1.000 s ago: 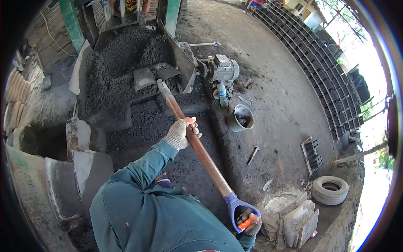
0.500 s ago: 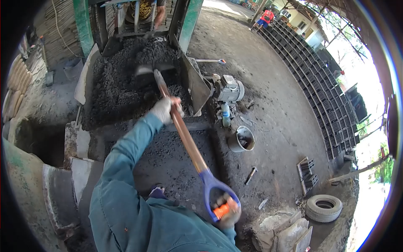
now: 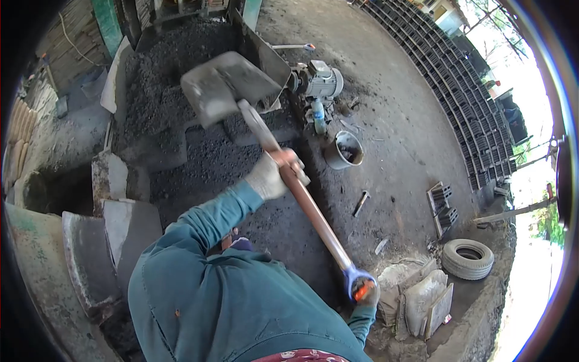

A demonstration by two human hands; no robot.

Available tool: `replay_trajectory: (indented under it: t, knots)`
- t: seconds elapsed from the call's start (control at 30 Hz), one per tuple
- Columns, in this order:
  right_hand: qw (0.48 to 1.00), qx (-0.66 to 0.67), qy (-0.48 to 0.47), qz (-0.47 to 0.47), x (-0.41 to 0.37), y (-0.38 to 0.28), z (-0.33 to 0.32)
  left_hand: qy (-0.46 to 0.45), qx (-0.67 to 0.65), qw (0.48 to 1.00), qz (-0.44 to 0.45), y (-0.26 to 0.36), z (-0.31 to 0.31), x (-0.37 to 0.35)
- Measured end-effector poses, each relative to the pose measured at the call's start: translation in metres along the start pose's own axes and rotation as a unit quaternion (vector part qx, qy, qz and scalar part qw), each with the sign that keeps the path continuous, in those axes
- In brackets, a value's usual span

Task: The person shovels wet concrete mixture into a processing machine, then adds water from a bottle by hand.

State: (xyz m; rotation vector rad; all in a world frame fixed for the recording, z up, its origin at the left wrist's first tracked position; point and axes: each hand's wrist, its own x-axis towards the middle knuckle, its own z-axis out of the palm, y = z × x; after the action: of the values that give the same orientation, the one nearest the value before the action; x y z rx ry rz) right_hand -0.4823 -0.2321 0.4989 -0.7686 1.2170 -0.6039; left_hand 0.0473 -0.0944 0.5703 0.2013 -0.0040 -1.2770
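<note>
I hold a shovel point(image 3: 301, 199) with a brown wooden shaft, a blue D-grip and a grey metal blade point(image 3: 226, 84). My left hand point(image 3: 272, 174), in a white knit glove, grips the shaft near its middle. My right hand point(image 3: 366, 295) is closed on the orange bar of the grip, low near my body. The blade is lifted, its empty face turned up, over a pile of dark grey gravelly mix point(image 3: 175, 84) in a sloped hopper. More of the same dark mix point(image 3: 211, 169) covers the floor below the blade.
An electric motor point(image 3: 318, 79) and a grey bucket point(image 3: 345, 151) stand right of the hopper. Concrete slabs point(image 3: 114, 235) lie to my left, a tyre point(image 3: 468, 258) and block moulds point(image 3: 445, 211) to the right. Rows of dark blocks point(image 3: 470, 96) line the far right.
The shovel went forward into the hopper pile half a second ago and has come back, with the blade now raised and empty. My right hand pulled the grip back and down.
</note>
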Motion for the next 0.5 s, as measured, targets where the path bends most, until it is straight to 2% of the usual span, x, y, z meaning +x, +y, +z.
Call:
replay_trajectory:
  t: [0.07, 0.13, 0.2, 0.37, 0.5]
  knots:
    - [0.997, -0.03, 0.066, 0.034, -0.01, 0.018, -0.072, 0.006, 0.019, 1.0, -0.022, -0.058, -0.006, -0.014]
    - [0.992, -0.042, 0.108, 0.05, -0.047, 0.026, -0.106, 0.037, -0.017, 0.997, -0.065, -0.096, -0.01, -0.027]
    - [0.989, -0.044, 0.131, 0.053, -0.079, 0.033, -0.131, 0.019, -0.028, 0.995, -0.09, -0.116, -0.021, -0.033]
    - [0.987, -0.064, 0.143, 0.032, -0.139, 0.02, -0.123, 0.034, -0.029, 0.994, -0.095, -0.107, -0.028, -0.031]
    - [0.987, -0.096, 0.124, -0.016, -0.16, -0.023, -0.094, 0.037, -0.021, 0.995, -0.09, -0.084, -0.015, -0.03]
